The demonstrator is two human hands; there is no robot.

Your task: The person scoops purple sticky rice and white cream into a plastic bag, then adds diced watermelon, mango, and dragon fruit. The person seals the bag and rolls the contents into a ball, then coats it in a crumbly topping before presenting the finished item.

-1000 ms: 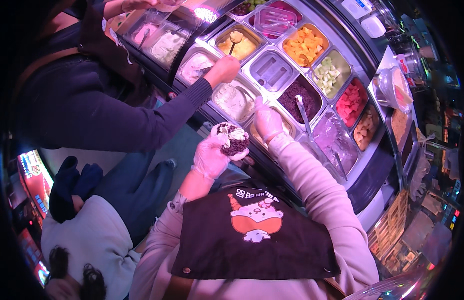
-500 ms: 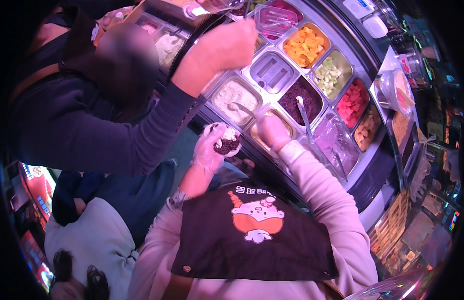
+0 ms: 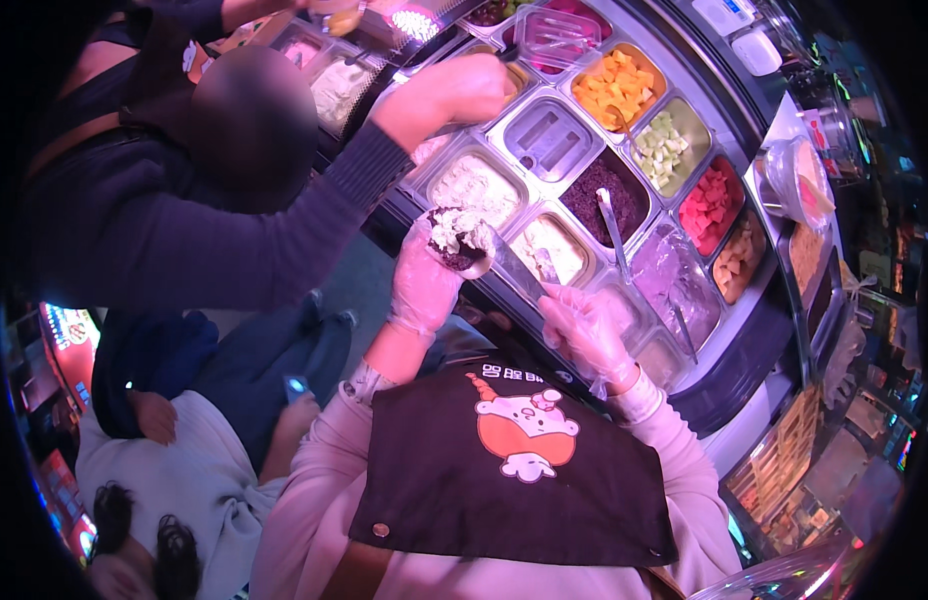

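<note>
My left hand (image 3: 422,285), in a clear plastic glove, cups a round white wrapper filled with dark purple rice and white cream (image 3: 461,238). It hovers at the near edge of the topping counter, beside a metal tub of white creamy filling (image 3: 474,188). In my gloved right hand (image 3: 591,335) is a flat metal spatula (image 3: 521,270). The blade points up and left, its tip at the filled wrapper. Just beyond the blade sits a second tub of white cream (image 3: 546,243). A tub of dark purple rice (image 3: 602,190) with a utensil in it lies behind that.
Tubs of orange cubes (image 3: 616,85), pale green cubes (image 3: 661,145) and red cubes (image 3: 706,207) line the far side. Plastic film covers a purple tub (image 3: 676,280). A co-worker's arm (image 3: 439,95) reaches over the counter from the left. Another person in white (image 3: 184,450) is at lower left.
My right hand has drawn back toward me from over the near cream tub, with the spatula. My left hand has risen toward the counter; more white cream shows on the filling. The co-worker's hand shifted slightly.
</note>
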